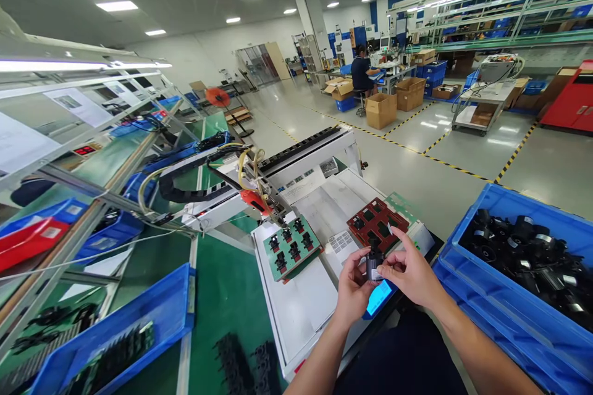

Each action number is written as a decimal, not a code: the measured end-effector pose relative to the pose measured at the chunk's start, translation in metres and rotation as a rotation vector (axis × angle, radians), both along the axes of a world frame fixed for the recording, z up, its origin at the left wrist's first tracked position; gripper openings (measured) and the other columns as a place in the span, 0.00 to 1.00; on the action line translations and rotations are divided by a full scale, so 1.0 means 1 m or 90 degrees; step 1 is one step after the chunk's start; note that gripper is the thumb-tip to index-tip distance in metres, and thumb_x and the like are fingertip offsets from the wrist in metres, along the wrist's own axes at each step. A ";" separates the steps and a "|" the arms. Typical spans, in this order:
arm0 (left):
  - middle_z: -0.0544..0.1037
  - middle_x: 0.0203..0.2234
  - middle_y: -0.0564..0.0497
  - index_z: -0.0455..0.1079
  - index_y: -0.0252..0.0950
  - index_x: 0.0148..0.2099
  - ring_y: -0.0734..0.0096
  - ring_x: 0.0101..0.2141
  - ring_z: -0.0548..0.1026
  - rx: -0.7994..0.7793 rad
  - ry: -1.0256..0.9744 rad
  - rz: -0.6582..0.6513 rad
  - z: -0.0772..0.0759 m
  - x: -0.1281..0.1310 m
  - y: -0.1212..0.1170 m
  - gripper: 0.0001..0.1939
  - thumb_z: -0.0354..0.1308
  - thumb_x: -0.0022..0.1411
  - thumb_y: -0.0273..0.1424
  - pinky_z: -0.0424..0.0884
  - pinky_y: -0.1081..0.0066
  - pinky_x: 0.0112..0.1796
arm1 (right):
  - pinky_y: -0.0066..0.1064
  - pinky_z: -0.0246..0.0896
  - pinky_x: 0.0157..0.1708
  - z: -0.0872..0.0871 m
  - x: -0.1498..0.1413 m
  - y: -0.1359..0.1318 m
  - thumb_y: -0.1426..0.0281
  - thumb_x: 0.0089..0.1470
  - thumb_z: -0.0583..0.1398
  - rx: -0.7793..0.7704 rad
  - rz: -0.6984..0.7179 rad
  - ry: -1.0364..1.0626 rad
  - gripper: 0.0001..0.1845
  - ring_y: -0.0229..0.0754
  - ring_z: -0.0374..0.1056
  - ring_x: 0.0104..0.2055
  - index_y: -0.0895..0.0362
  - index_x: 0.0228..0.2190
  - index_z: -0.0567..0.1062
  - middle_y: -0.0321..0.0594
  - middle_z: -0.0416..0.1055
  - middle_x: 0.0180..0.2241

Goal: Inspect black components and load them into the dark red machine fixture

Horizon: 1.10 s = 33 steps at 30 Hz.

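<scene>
Between my two hands is a small black cylindrical part [373, 264], like a little motor housing, with a pale label on its side. My left hand [353, 287] has its fingers wrapped round it from the left. From the right, my right hand [410, 268] pinches its side with the thumb, index finger raised. Just beyond them lies a red-brown fixture plate [370, 219] with several openings, some filled with dark parts. A green fixture [293, 247] with several black parts sits under the head of a benchtop gantry machine [259, 197].
Stacked blue bins [463, 253] at my right hold many black cylindrical parts. At the left, a blue tray [171, 308] holds circuit boards. A blue-lit display [378, 299] lies below my hands. Farther off, a person [362, 71] sits among cardboard boxes [380, 110].
</scene>
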<state>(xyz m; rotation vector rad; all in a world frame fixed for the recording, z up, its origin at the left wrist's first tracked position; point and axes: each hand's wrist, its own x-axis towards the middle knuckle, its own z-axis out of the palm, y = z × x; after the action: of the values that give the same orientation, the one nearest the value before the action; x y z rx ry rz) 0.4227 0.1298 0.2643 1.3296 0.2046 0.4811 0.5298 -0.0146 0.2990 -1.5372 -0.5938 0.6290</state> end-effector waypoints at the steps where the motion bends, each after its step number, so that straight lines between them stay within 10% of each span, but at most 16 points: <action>1: 0.79 0.51 0.43 0.70 0.41 0.56 0.59 0.45 0.82 -0.001 0.000 0.001 0.000 0.000 0.000 0.32 0.78 0.52 0.32 0.80 0.68 0.39 | 0.32 0.62 0.30 0.001 0.000 -0.001 0.63 0.56 0.68 -0.003 -0.004 -0.005 0.52 0.39 0.64 0.26 0.53 0.72 0.47 0.30 0.77 0.29; 14: 0.80 0.45 0.49 0.69 0.44 0.56 0.64 0.42 0.80 -0.044 -0.023 0.001 0.001 0.004 -0.008 0.33 0.79 0.51 0.38 0.76 0.67 0.43 | 0.39 0.66 0.31 -0.002 -0.028 -0.002 0.58 0.61 0.65 -0.018 -0.184 -0.242 0.39 0.43 0.65 0.24 0.51 0.68 0.58 0.38 0.78 0.31; 21: 0.80 0.44 0.47 0.67 0.43 0.57 0.59 0.43 0.81 -0.073 -0.035 -0.061 -0.002 0.010 -0.013 0.35 0.79 0.51 0.41 0.76 0.66 0.42 | 0.34 0.62 0.28 -0.022 -0.023 -0.015 0.54 0.58 0.68 0.120 -0.153 0.029 0.47 0.43 0.66 0.26 0.52 0.68 0.53 0.33 0.73 0.27; 29: 0.75 0.58 0.40 0.72 0.45 0.61 0.49 0.61 0.72 0.374 -0.049 -0.136 -0.024 0.028 -0.027 0.24 0.68 0.64 0.34 0.69 0.48 0.61 | 0.34 0.70 0.39 -0.045 -0.017 -0.027 0.71 0.44 0.70 0.075 -0.238 0.027 0.43 0.43 0.73 0.37 0.51 0.61 0.67 0.36 0.78 0.40; 33: 0.73 0.62 0.40 0.66 0.45 0.68 0.48 0.61 0.72 0.477 0.057 -0.125 -0.064 0.067 0.007 0.32 0.66 0.64 0.40 0.71 0.49 0.60 | 0.24 0.57 0.19 -0.063 0.017 -0.083 0.58 0.50 0.71 0.231 -0.484 0.269 0.23 0.33 0.60 0.20 0.55 0.44 0.74 0.32 0.74 0.27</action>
<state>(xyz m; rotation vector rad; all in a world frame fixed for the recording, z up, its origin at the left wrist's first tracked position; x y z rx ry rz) 0.4894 0.1366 0.2002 2.0822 -0.0463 0.3377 0.5466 -0.0977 0.2357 -1.1151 0.2030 0.2209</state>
